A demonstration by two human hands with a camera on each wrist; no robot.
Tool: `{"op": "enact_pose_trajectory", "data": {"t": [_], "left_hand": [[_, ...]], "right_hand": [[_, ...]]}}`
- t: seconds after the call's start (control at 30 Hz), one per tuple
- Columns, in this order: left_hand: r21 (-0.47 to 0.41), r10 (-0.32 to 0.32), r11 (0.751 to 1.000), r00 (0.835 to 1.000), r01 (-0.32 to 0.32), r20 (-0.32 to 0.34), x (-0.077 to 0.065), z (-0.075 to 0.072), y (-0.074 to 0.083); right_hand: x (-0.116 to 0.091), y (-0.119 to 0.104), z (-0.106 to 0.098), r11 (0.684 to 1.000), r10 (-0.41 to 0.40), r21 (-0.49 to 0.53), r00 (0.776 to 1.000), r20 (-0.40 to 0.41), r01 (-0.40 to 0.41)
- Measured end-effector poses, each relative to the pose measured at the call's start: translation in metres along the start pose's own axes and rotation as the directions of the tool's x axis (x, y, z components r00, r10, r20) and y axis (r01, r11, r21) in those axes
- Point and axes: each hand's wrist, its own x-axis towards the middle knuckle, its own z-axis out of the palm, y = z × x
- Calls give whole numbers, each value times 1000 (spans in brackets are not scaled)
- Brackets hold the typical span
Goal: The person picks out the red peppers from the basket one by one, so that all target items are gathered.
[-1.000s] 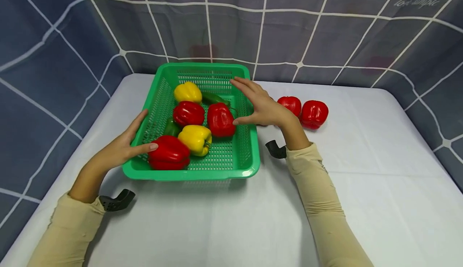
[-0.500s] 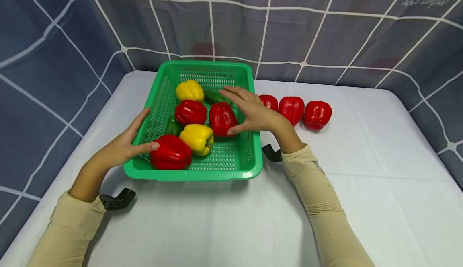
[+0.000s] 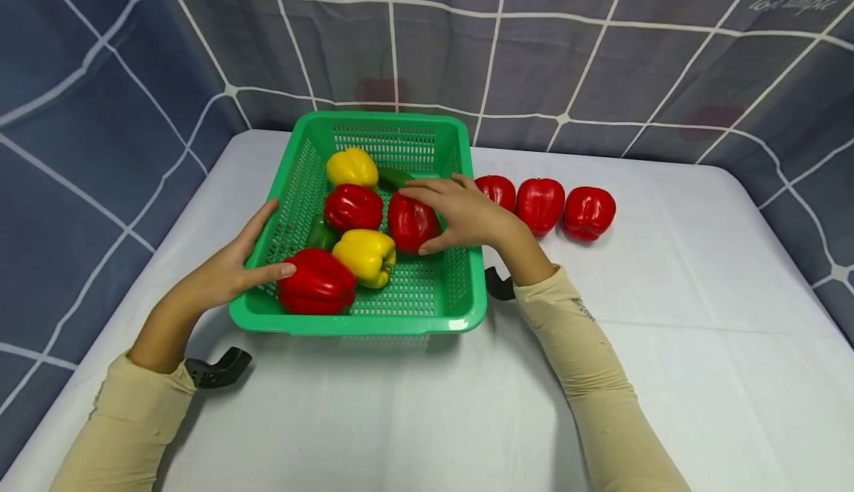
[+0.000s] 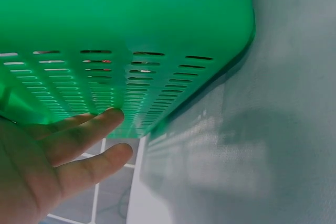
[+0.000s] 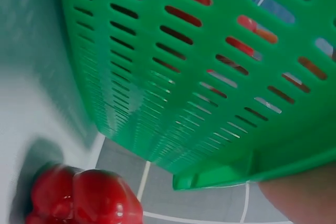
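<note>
A green plastic basket (image 3: pixel 360 324) stands on the table. My left hand (image 3: pixel 220 273) rests over its left rim, the thumb reaching inside against a large red bell pepper (image 3: pixel 315 288). In the left wrist view the other fingers (image 4: pixel 86 135) stretch along the outer wall, fairly straight. My right hand (image 3: pixel 463 214) reaches over the right rim and grips another red bell pepper (image 3: pixel 405 227), fingers bent over its top and thumb at its near side. The right wrist view shows mainly the basket's slotted wall (image 5: pixel 142 93), which hides the grip.
Also in the basket are two yellow bell peppers, one at the front (image 3: pixel 363 258) and one at the back (image 3: pixel 351 168), a red one (image 3: pixel 353 207), a dark green one (image 3: pixel 322 233) and a long green vegetable (image 3: pixel 394 178). Three red bell peppers (image 3: pixel 540 207) line up right of it.
My right hand has come left and down from above the basket's right rim onto the red bell pepper, its fingers bending over it. The left hand stays put.
</note>
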Motion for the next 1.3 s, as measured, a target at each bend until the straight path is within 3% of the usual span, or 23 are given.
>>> {"op": "enact_pose_trajectory", "data": {"t": [0.23, 0.73, 1.3], "left_hand": [[-6, -8, 1000, 1000, 8, 1, 0, 0, 1], [-21, 37, 999, 999, -37, 8, 1, 2, 0], [-30, 34, 999, 999, -33, 6, 1, 1, 1]], "right_hand": [[5, -2, -1, 998, 46, -53, 995, 87, -41], [27, -8, 7, 965, 152, -233, 981, 123, -120], [27, -8, 8, 976, 161, -162, 983, 85, -146]]}}
